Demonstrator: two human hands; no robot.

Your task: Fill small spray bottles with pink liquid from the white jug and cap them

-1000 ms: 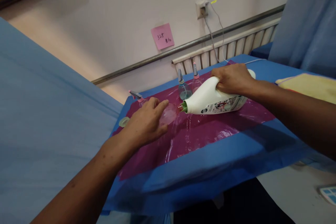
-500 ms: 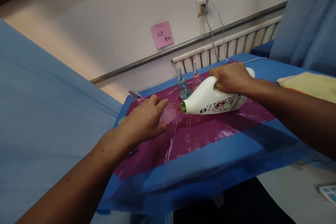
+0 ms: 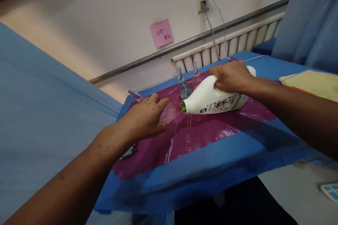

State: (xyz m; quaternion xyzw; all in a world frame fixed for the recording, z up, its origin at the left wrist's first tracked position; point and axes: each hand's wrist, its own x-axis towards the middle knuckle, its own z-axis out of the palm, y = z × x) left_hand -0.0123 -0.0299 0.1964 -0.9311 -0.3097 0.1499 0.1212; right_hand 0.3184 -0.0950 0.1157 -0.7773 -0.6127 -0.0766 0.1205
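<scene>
A: Which step is shown?

B: Apparently pouring. Above the magenta sheet [image 3: 204, 135], the right hand [image 3: 232, 75] grips the white jug [image 3: 199, 100], tipped leftward; the left hand [image 3: 145, 117] curls around a clear bottle [image 3: 169, 113], its fingertips partly hidden, at the jug's green spout [image 3: 183, 107].

A: What does the next move call for?

B: Probably a steady tilt, both openings aligned.

A: Legible writing?

B: The pink note [image 3: 162, 36] on the far wall [image 3: 118, 17] reads "32", then unclear characters; the jug's floral label [image 3: 224, 104] is too small to read.

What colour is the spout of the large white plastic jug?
Green spout; shows best in head view.
</scene>
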